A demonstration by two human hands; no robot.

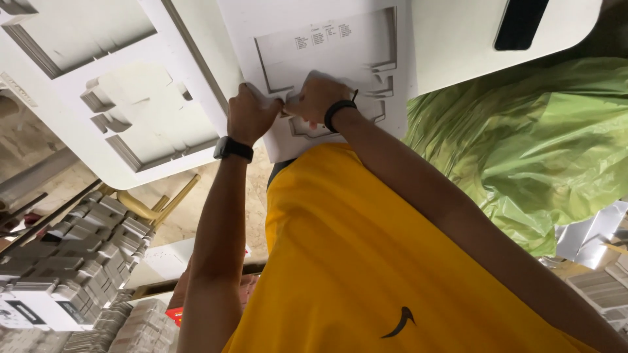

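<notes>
A white die-cut cardboard sheet [340,46] lies on a white table straight in front of me, with box-shaped cut lines and a small block of print. My left hand [252,116], with a black watch on its wrist, pinches the sheet's near left edge. My right hand [315,97], with a black band on its wrist, presses and grips the cut-out part right beside it. The two hands almost touch. My fingertips are hidden under the knuckles. My yellow shirt [366,261] fills the lower middle of the view.
A second die-cut white sheet [98,98] lies to the left, hanging over the table edge. A crumpled green plastic bag [523,144] bulges at the right. Stacks of folded grey-white cardboard pieces [85,242] stand on the floor lower left, and more [602,287] lower right.
</notes>
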